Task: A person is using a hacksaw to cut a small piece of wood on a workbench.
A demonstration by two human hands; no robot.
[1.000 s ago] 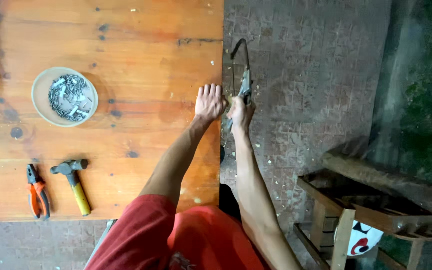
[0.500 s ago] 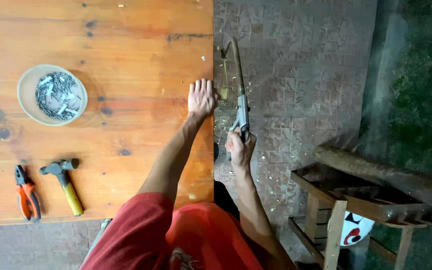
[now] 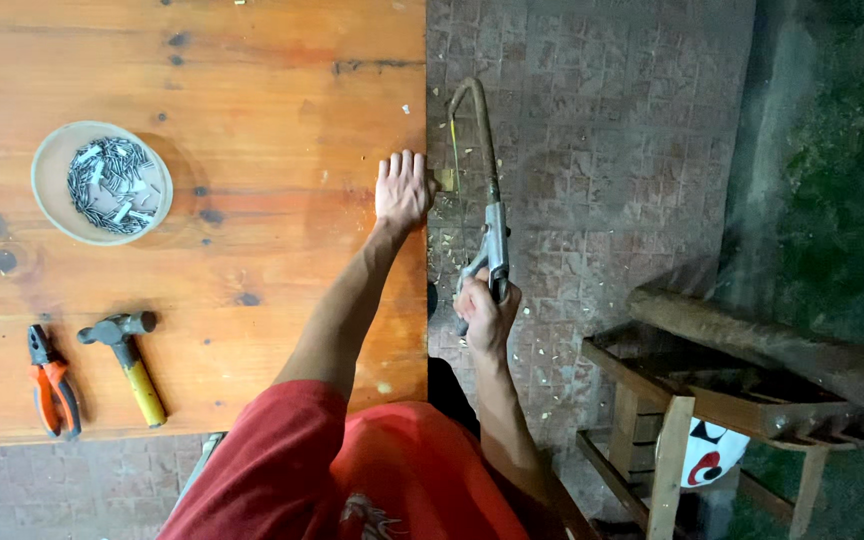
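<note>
Drawn back along the table edge, the right hand (image 3: 485,312) grips the metal-framed hacksaw (image 3: 484,180); the left hand (image 3: 401,188), flat, presses the small wooden piece (image 3: 443,179).

Looking straight down on the person now: both arms bare from shoulder to wrist, no sleeves, no watch, no bands. The left hand (image 3: 401,190) shows no glove and no rings that can be made out, fingers bare. The right hand (image 3: 485,315) is ungloved as well. Below them, red clothing fills the bottom of the view, a deeper red on the left, a brighter orange-red towards the middle, with what may be a pale printed mark near the lower edge, too cropped to read.
</note>
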